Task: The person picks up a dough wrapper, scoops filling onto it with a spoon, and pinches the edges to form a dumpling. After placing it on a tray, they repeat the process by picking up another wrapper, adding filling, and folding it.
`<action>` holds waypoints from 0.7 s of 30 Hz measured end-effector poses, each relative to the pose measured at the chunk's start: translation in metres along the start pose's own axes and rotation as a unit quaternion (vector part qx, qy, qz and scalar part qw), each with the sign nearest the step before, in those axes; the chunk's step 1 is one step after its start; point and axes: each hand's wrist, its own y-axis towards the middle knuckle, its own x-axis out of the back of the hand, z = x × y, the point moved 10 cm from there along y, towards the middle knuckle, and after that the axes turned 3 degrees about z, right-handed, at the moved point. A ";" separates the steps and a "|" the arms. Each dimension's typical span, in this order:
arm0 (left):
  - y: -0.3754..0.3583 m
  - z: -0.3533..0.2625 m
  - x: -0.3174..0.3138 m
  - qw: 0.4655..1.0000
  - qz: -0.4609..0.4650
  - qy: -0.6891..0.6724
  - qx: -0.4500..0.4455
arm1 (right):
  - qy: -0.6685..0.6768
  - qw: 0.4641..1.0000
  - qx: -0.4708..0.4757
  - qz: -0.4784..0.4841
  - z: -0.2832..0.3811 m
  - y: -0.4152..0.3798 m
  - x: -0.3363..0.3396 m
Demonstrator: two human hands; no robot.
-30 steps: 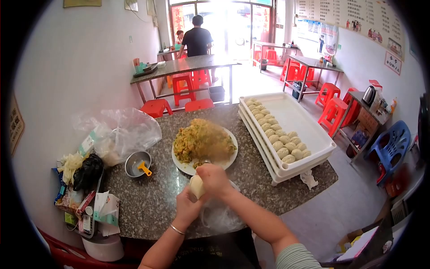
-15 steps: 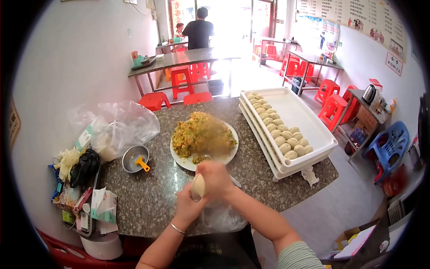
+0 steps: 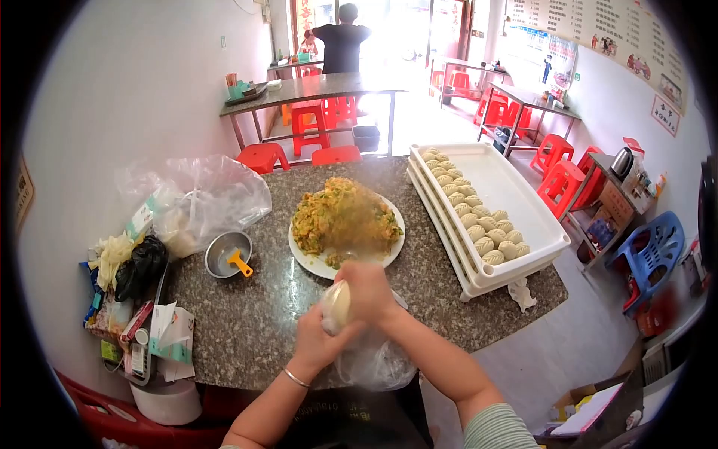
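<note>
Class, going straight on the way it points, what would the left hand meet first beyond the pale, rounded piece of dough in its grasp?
Beyond the dough, the left hand would most likely meet the right hand, just ahead; depth between them is hard to judge.

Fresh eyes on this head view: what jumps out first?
Probably the heaped orange-green filling on a white plate mid-counter, just beyond the two hands. The left hand and right hand close around a pale dough piece. To the right, pleated dumplings line the left side of the top white tray in a stack.
</note>
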 end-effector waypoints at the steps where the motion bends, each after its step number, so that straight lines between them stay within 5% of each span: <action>1: 0.000 -0.003 -0.002 1.000 -0.001 -0.001 0.001 | 0.041 0.998 -0.024 -0.031 -0.007 0.000 0.005; 6: -0.001 0.016 -0.001 0.994 -0.006 -0.101 0.041 | 0.044 0.996 0.060 -0.050 0.004 0.003 0.006; 8: 0.000 0.020 0.001 0.996 0.021 -0.075 0.039 | -0.068 0.989 0.130 0.020 0.035 0.002 -0.003; 13: -0.001 0.001 -0.005 0.996 0.032 -0.078 0.027 | -0.053 0.997 0.054 0.010 0.011 0.001 -0.001; 15: 0.000 -0.009 0.000 0.994 -0.014 -0.094 -0.051 | -0.032 0.998 0.058 -0.020 0.006 0.002 0.001; 21: -0.002 0.020 0.002 0.995 0.000 -0.098 0.037 | -0.052 0.994 0.090 -0.030 0.026 0.006 0.005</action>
